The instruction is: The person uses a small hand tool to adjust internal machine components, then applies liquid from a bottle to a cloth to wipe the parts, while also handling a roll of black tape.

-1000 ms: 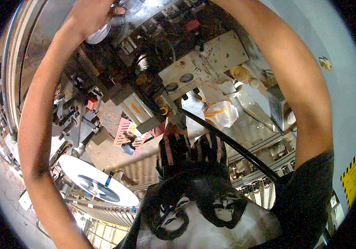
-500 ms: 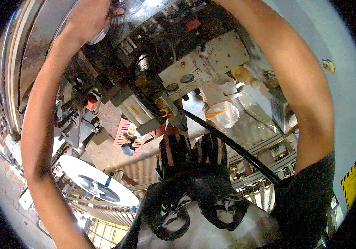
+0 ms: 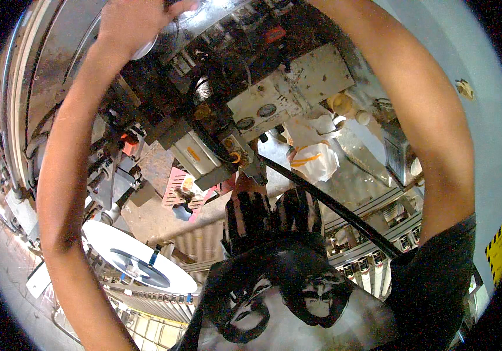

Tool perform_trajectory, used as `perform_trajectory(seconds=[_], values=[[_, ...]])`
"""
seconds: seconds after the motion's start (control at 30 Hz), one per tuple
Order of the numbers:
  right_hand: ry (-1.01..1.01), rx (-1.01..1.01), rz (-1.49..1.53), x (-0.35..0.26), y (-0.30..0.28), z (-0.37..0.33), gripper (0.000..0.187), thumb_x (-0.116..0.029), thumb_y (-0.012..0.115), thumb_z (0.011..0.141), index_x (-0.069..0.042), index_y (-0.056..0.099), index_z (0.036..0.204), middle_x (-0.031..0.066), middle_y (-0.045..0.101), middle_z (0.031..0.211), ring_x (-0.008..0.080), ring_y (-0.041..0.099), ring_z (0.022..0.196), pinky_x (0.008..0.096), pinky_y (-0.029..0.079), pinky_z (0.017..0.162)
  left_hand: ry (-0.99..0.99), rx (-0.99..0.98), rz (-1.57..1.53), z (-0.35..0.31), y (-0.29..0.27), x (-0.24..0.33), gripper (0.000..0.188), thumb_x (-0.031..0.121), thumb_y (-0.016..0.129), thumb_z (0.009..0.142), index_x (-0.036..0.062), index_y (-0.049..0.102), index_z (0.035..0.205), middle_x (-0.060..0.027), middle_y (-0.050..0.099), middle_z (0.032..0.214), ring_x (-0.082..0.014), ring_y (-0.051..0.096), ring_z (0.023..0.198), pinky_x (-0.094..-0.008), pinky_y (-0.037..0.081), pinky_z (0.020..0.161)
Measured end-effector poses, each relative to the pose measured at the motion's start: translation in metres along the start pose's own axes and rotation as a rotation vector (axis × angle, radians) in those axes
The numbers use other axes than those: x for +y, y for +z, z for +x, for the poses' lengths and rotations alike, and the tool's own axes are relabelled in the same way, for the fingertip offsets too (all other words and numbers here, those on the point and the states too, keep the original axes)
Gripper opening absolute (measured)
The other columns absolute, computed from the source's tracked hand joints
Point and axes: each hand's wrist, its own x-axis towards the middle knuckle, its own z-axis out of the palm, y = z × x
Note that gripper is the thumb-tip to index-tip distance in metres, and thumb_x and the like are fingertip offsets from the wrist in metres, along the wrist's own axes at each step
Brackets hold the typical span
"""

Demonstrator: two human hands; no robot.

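Note:
My left hand (image 3: 131, 23) reaches up to the top left edge of the picture, over the machine. One digit sticks out to the right, apart from the rest, above a shiny metal surface (image 3: 213, 16). The other fingers are partly cut off by the edge, and I see nothing held. A pale, rounded piece (image 3: 144, 50) shows just under the wrist; what it is I cannot make out. On the right, my right forearm (image 3: 403, 76) stretches upward, and its hand lies beyond the top edge.
Below my arms are a metal plate with two round dials (image 3: 292, 85), a grey cylinder block (image 3: 195, 155) and a black hose (image 3: 333, 205). A white reel (image 3: 102, 237) stands lower left. A pink slotted basket (image 3: 173, 186) and a white bag (image 3: 324, 167) lie lower down. A grey panel (image 3: 485, 146) borders the right.
My left hand and forearm have shifted a little to the right. One digit now stretches out to the right, where the fingers were bent by a dark part. The right forearm has barely moved.

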Motion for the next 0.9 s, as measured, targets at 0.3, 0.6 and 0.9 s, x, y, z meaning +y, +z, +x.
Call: perform_trajectory(seconds=[0.3,0.6,0.9], values=[[0.128,0.015,0.286,0.004,0.011,0.001,0.050,-0.002,0.075,0.087,0.002,0.058,0.133,0.0103,0.072,0.085,0.0145,0.072,0.077,0.0313,0.056,0.070,0.403,0.335,-0.047,0.005,0.028,-0.032,0.055,0.044,0.075,0.087,-0.0008,0.058,0.114,-0.0261,0.067,0.105,-0.0453,0.067,0.094,-0.0540,0.054,0.079],[-0.046,0.035,-0.025,-0.001,0.005,0.000,0.054,-0.002,0.076,0.086,0.003,0.057,0.137,0.0068,0.069,0.087,0.0118,0.070,0.080,0.0297,0.057,0.072,0.094,0.258,-0.035,-0.005,0.019,-0.001,0.061,0.051,0.071,0.089,-0.0047,0.058,0.110,-0.0262,0.067,0.107,-0.0443,0.069,0.092,-0.0537,0.055,0.077],[0.224,-0.036,0.163,-0.015,0.004,0.000,0.052,0.005,0.069,0.086,0.001,0.058,0.137,0.0063,0.069,0.086,0.0123,0.070,0.079,0.0289,0.055,0.068,0.308,0.181,-0.102,0.000,0.008,-0.021,0.049,0.039,0.079,0.084,0.0028,0.059,0.110,-0.0241,0.067,0.107,-0.0467,0.066,0.094,-0.0564,0.053,0.080]])
